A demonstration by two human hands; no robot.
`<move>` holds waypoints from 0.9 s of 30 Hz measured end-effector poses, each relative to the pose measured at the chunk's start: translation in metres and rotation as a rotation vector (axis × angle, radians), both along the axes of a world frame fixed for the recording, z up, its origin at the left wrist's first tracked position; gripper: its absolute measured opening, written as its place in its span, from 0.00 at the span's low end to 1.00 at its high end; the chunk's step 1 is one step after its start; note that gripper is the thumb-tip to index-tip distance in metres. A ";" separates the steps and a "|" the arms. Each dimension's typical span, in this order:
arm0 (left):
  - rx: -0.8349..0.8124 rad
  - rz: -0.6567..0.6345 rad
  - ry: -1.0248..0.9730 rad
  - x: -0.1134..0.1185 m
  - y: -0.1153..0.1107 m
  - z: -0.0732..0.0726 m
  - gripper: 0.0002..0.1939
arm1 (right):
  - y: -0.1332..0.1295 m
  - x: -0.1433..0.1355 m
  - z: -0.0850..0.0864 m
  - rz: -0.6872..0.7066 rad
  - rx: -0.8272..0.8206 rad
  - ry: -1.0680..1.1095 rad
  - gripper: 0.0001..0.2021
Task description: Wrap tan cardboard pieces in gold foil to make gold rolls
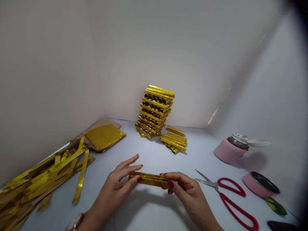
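A gold foil paper tube is held level above the table, its long seam facing me. My left hand grips its left end, thumb on the near side, index and middle fingers stretched out beyond it. The fingers behind the tube are hidden. At the other end, my right hand pinches the tube between thumb and fingers. Beyond the hands stands a crisscross stack of similar gold tubes, with several loose tubes beside its base.
Gold paper strips spread over the left side, near a pile of square gold sheets. Open red-handled scissors lie right of my hands. Farther right are a pink flask, a pink cup and a green item. White walls enclose the table.
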State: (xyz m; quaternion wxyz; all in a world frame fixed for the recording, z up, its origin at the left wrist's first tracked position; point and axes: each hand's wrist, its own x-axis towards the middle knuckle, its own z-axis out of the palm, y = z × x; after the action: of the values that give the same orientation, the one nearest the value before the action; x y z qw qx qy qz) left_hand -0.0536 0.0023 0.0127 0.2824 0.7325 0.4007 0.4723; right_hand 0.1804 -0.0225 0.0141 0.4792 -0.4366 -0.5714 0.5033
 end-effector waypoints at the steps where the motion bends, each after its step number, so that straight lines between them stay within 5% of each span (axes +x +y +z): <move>1: 0.103 -0.005 0.055 0.001 -0.002 -0.001 0.14 | -0.001 -0.001 -0.001 0.027 0.005 -0.010 0.09; 4: 0.266 -0.104 0.157 0.006 -0.007 -0.004 0.12 | -0.004 -0.007 -0.002 0.107 0.037 -0.032 0.09; 8: 0.253 -0.199 0.093 0.010 -0.008 -0.005 0.07 | -0.006 -0.013 -0.001 0.146 0.057 -0.037 0.09; 17: 0.169 -0.220 0.056 0.011 -0.013 -0.001 0.09 | -0.007 -0.014 0.002 0.133 0.167 -0.093 0.08; 24: 0.383 -0.092 0.338 0.011 -0.015 0.000 0.06 | -0.007 -0.017 -0.006 0.137 0.197 -0.132 0.07; 27: 0.420 -0.129 0.288 0.014 -0.015 -0.002 0.05 | -0.009 -0.019 -0.009 0.172 0.202 -0.124 0.08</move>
State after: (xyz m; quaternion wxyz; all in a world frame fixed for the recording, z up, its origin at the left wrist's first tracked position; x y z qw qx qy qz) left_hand -0.0400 -0.0131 0.0109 0.0938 0.8589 0.2823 0.4169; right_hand 0.1619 -0.0311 0.0049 0.4395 -0.3657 -0.6830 0.4544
